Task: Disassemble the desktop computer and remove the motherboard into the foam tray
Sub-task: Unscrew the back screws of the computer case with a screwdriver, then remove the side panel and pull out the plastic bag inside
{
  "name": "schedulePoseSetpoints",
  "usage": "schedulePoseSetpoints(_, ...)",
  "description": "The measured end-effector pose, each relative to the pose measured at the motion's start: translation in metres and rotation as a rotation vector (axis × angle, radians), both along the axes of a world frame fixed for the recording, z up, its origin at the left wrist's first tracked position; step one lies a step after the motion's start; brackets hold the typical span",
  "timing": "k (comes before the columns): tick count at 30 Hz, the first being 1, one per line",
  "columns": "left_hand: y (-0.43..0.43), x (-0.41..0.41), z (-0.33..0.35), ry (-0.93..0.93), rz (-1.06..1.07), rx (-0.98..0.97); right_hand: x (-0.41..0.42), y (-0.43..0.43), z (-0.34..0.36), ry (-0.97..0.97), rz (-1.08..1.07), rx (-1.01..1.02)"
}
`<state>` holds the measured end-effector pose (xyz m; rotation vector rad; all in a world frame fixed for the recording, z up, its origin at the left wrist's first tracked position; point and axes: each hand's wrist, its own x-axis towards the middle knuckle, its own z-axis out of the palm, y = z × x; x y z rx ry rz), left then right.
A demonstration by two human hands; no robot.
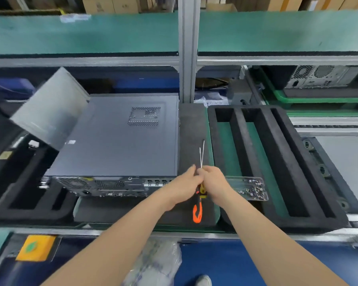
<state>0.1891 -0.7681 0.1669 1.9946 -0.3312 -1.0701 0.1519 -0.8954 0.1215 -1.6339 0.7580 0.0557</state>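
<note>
- Desktop computer (120, 137) lies flat on the worktop, side panel on and facing up, rear face toward the person. Motherboard not visible; judged still inside.
- Left hand (182, 186) and right hand (213, 182) meet just right of the case's near corner, both curled round two screwdrivers (197, 213). Which hand holds which tool cannot be told.
- Shafts point away from the person.
- Case lies left of the hands, left hand nearer; foam tray (298, 222) lies right, right hand nearer.

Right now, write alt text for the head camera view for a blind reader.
The left hand and right hand grip two screwdrivers above a dark mat, between a closed desktop computer at left and a black foam tray.
</note>
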Motion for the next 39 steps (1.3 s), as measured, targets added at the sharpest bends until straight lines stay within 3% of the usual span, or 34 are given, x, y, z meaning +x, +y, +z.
schedulePoseSetpoints(3,0.043,-0.004,0.001,0.091,-0.173,0.04,0.006,0.02,-0.004,0.107,0.081,-0.33)
schedulePoseSetpoints(8,0.108,0.014,-0.01,-0.141,-0.297,0.154,0.009,0.049,-0.005,0.27,0.099,-0.651)
schedulePoseSetpoints(16,0.161,0.035,-0.036,-0.1,-0.141,0.08,0.005,0.089,-0.021,0.325,0.069,-0.78)
schedulePoseSetpoints(21,0.186,0.043,-0.02,-0.201,-0.221,0.021,-0.005,0.1,-0.001,0.268,-0.002,-0.784)
schedulePoseSetpoints(23,0.197,0.055,-0.002,-0.274,-0.323,-0.01,-0.013,0.114,0.01,0.225,-0.126,-0.673)
schedulePoseSetpoints(25,0.207,0.071,0.023,-0.292,-0.377,-0.097,-0.016,0.134,0.022,0.214,-0.235,-0.307)
schedulePoseSetpoints(27,0.211,0.09,0.044,-0.351,-0.313,-0.213,-0.015,0.162,0.035,0.251,-0.157,0.019)
schedulePoseSetpoints(30,0.211,0.12,0.056,-0.704,-0.164,-0.233,0.004,0.209,0.045,0.103,-0.048,0.347)
schedulePoseSetpoints(32,0.21,0.137,0.049,-0.93,-0.198,-0.139,0.022,0.238,0.048,-0.003,-0.136,0.573)
schedulePoseSetpoints(35,0.21,0.156,0.031,-1.039,-0.31,-0.068,0.047,0.27,0.048,-0.062,-0.344,0.691)
schedulePoseSetpoints(39,0.208,0.165,0.008,-1.081,-0.436,0.179,0.065,0.294,0.04,-0.119,-0.601,0.596)
